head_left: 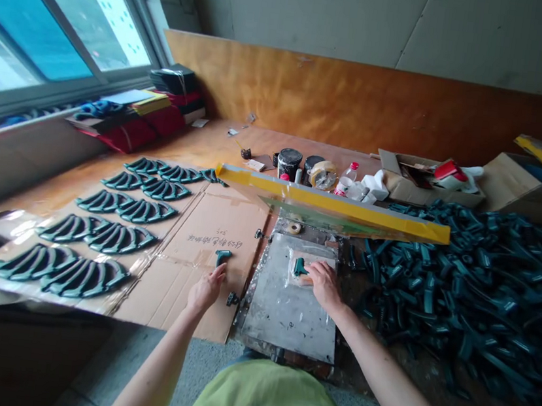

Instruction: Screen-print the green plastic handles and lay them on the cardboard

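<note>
My left hand pinches the lower end of a dark green, T-shaped handle-like part over the brown cardboard sheet with handwriting. My right hand has its fingertips closed on a second dark green handle-like part. That one lies on a small plastic-wrapped pad atop the grey metal plate. To the left, overlapping fan-shaped rows of green parts cover the cardboard. A large heap of loose green parts fills the right side.
A yellow-edged clear screen stretches across behind the plate. Further back are black tubs, a tape roll, a bottle and an open carton. Small black clamps flank the plate's left edge. Red bundles sit by the window.
</note>
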{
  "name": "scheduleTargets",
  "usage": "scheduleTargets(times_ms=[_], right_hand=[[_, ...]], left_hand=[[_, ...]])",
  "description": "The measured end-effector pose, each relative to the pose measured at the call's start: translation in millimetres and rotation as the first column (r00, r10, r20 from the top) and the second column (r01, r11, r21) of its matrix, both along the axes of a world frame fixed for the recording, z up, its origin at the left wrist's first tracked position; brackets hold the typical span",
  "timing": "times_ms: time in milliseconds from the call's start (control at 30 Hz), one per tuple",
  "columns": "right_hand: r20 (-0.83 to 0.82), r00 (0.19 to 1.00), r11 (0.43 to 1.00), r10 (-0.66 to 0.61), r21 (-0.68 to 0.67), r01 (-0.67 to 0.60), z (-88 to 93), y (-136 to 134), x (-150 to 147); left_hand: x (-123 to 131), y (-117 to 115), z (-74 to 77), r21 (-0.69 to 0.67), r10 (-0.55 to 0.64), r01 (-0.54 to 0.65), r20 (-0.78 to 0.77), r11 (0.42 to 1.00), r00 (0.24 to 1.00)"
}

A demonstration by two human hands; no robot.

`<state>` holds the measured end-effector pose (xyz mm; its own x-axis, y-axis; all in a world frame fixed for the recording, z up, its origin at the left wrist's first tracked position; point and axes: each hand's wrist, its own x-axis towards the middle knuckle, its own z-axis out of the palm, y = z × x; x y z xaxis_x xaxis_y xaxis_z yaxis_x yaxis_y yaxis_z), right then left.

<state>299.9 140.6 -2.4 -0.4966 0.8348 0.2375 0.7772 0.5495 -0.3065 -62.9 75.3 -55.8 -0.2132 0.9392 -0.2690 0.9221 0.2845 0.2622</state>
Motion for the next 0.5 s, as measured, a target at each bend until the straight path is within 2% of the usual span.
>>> scheduleTargets(times_ms=[67, 100, 167, 233, 300, 367, 400, 433, 500], right_hand=[[0.039, 0.999, 1.000, -0.011, -0.002, 0.011, 1.9, -1, -2], [0.046, 0.999, 1.000, -0.015, 0.000, 0.015, 3.2, -1, -3], [0.043, 0.999, 1.000, -0.002, 0.018, 0.001, 5.0, 2, -7], [0.051, 0.997, 0.998, 0.055, 0.030, -0.056, 4.2, 6, -12], [0.085, 0.985, 0.988, 0.151, 0.001, -0.152, 0.6, 8, -16], [0.107, 0.975, 0.981, 0.196, -0.033, -0.193, -3.3, 8, -15], [0.111, 0.979, 0.985, 0.174, -0.034, -0.171, -4.4, 8, -11], [0.111, 0.987, 0.993, 0.117, -0.020, -0.116, -4.4, 9, -4], [0.089, 0.993, 0.996, -0.081, 0.031, 0.079, -0.4, 10, 19]], left_hand=[[-2, 2, 15.2, 0.075, 0.052, -0.056, 0.048, 0.996, 0.997], [-1, 6, 27.6, 0.139, 0.083, -0.098, 0.107, 0.985, 0.991], [6, 22, 63.2, 0.287, 0.094, -0.192, 0.321, 0.938, 0.942], [22, 43, 110.2, 0.400, 0.000, -0.287, 0.583, 0.870, 0.812], [44, 65, 160.0, 0.442, -0.156, -0.373, 0.789, 0.816, 0.594], [66, 82, 201.7, 0.428, -0.274, -0.394, 0.880, 0.813, 0.389], [75, 87, 216.9, 0.421, -0.310, -0.375, 0.895, 0.826, 0.322], [81, 89, 227.7, 0.423, -0.332, -0.358, 0.898, 0.832, 0.288], [87, 84, 236.2, 0.433, -0.340, -0.337, 0.891, 0.836, 0.302]])
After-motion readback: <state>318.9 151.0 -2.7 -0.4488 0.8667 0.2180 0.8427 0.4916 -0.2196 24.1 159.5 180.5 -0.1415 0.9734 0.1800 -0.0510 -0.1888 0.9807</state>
